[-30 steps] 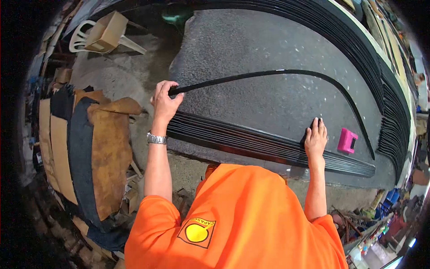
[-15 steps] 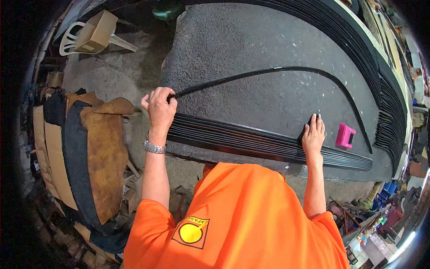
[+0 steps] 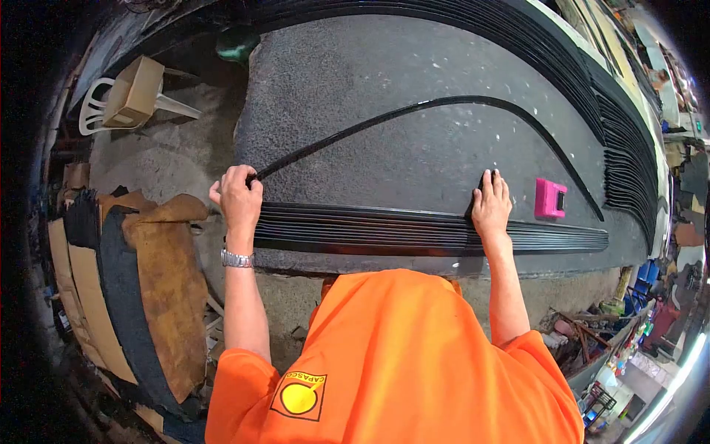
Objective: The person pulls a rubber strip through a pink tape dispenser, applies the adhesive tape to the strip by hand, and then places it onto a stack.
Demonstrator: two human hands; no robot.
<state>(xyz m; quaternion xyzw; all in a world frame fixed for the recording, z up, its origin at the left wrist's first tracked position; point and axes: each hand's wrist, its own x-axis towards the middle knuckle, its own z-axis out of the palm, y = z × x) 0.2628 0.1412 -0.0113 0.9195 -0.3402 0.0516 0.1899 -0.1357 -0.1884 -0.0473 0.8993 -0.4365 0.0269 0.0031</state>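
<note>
A long black strip [image 3: 421, 106] bows in an arc across the dark work surface [image 3: 384, 163]. Its left end is pinched between the curled fingers of my left hand [image 3: 238, 198], which wears a metal watch on the wrist. Below the arc lies a row of several straight black strips [image 3: 370, 227], side by side along the near edge. My right hand [image 3: 491, 203] rests over the row's right part with its fingers stretched out and nothing in its grip. The arched strip's far right end lies loose, beyond a pink device [image 3: 550, 198] with a dark window.
More black strips [image 3: 547, 55] line the curved far edge, their ends fanned at the right [image 3: 627, 163]. Left of the surface are a white plastic chair [image 3: 92, 107] with a cardboard box [image 3: 134, 92] and a pile of brown and dark sheets [image 3: 170, 296]. Clutter fills the lower right.
The camera view has turned slightly, shifting the whole scene leftward. My left hand still pinches the strip's end, and my right hand keeps its place on the row.
</note>
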